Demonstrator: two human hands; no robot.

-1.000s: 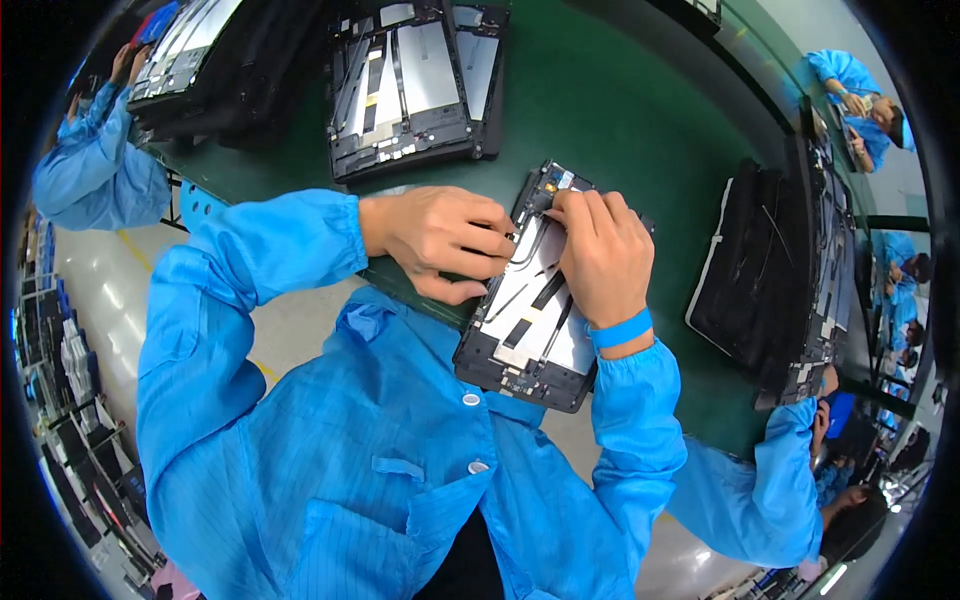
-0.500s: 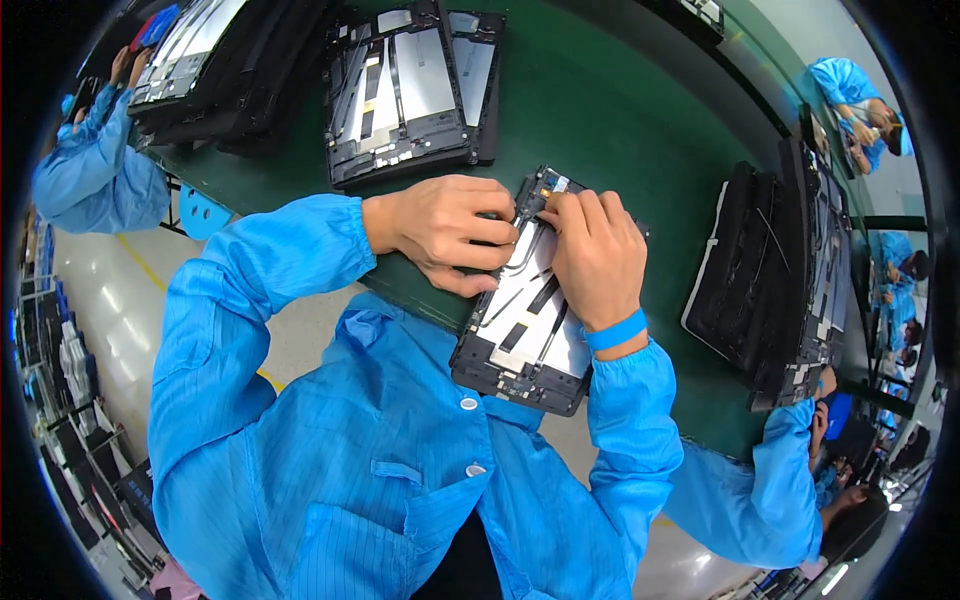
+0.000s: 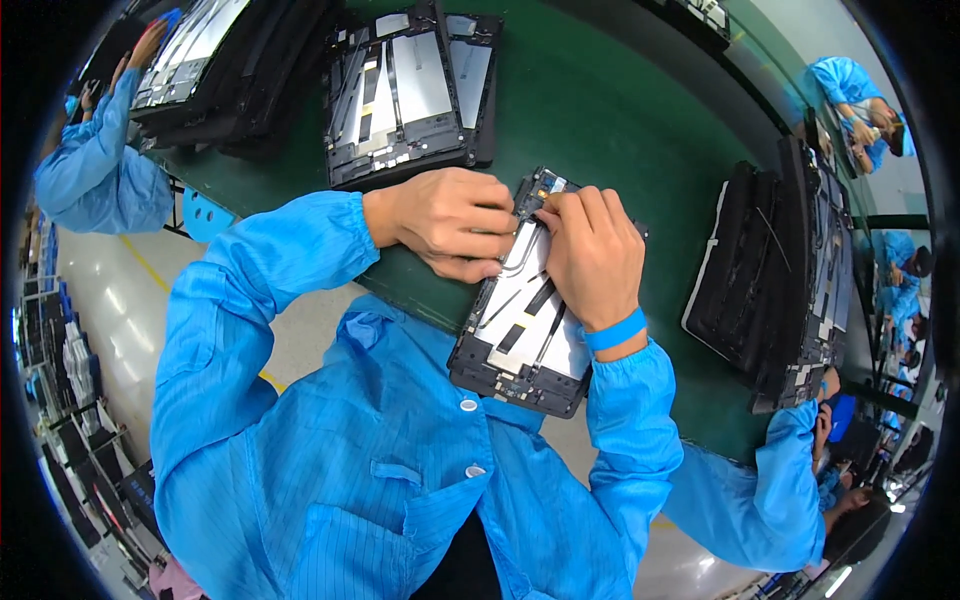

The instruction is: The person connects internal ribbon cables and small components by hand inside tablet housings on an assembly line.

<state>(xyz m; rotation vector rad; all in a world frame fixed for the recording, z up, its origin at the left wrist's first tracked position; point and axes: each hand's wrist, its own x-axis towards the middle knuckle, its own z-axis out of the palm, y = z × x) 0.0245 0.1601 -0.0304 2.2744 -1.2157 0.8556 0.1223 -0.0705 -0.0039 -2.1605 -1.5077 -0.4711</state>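
Observation:
An opened tablet (image 3: 520,335), with a black frame, silver plates and dark flat cables, lies slanted in front of me, its near end past the table's edge. My left hand (image 3: 447,226) is closed, its curled fingers at the tablet's upper left edge; what they grip is hidden. Over the tablet's upper right part, my right hand (image 3: 597,258) pinches close to the small board at the far end. Its thumb and fingertips meet there, hiding whatever sits between them. A thin dark wire curves out below my left fingertips.
More opened tablets (image 3: 420,85) are stacked on the green table (image 3: 590,90) beyond my hands. Another stack (image 3: 225,100) stands far left, and black tablet parts (image 3: 745,270) stand on the right. Co-workers in blue sit on the left (image 3: 105,185) and right (image 3: 770,500).
My left fingers have curled in a little and shifted slightly upward along the tablet's edge. My right hand has barely moved. The co-worker at far left has raised a hand.

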